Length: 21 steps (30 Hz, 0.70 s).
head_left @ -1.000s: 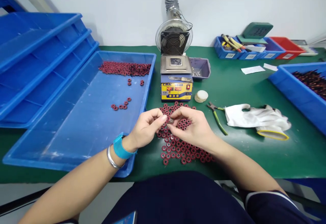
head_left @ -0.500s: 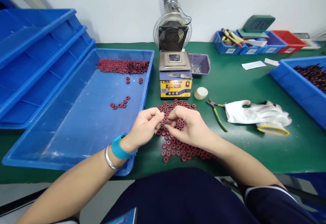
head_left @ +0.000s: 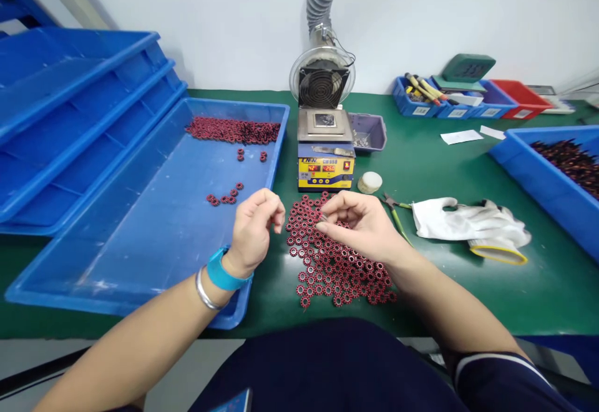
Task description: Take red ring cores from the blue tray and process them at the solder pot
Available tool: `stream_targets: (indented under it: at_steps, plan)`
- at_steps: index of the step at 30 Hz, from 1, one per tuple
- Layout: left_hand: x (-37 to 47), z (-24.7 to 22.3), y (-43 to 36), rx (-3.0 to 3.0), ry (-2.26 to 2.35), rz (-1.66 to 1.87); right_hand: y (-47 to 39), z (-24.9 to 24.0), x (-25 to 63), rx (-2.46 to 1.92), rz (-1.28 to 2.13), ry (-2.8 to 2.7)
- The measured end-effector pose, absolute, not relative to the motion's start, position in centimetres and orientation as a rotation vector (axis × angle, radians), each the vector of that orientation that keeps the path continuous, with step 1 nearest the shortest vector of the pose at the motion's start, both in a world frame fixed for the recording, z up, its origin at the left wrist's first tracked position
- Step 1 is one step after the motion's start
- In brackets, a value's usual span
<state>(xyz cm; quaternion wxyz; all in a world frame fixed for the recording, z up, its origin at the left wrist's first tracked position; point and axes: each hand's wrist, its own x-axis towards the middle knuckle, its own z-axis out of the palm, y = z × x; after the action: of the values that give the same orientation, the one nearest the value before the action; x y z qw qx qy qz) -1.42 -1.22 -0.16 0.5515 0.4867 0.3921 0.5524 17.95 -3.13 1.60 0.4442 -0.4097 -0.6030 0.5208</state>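
My right hand is closed above the pile, thumb and fingertips pinching a small red toothed ring that looks like a motor stator core; fingers partly cover it. To its left, my left hand is curled shut near the blue tray's right side, and whatever its fingers hold, if anything, is hidden. Beneath and between the hands, a spread of many such rings lies on the green table. More rings are packed along the far end of the blue tray, with several loose ones nearer.
A solder pot stands behind the pile beneath an exhaust hose. Cutters, white gloves and a round white pad lie right of it. Stacked blue trays rise at left; another filled tray sits at right.
My hands, which met at a ring over the pile, have drawn apart. The left moved leftward; the right keeps its pinch. The view has shifted slightly.
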Motion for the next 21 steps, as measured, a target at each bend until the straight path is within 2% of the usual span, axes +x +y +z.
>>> stream_targets:
  at_steps: [3,7,13,21]
  plan:
    - [-1.2,-0.5,-1.5,1.259,0.965,1.204,-2.4,1.6,18.1,-1.027,1.406,-1.383]
    - [-0.8,-0.9,-1.6,1.45,1.044,0.973,-0.6,2.3,19.2,-1.017,1.359,-1.352]
    - [-0.3,-1.7,-1.9,1.69,0.963,0.536,7.2,5.4,22.3,-1.127,1.083,-1.41]
    - [-0.7,-2.3,-1.3,1.734,0.961,0.419,19.1,7.2,23.5,-1.558,0.541,-1.679]
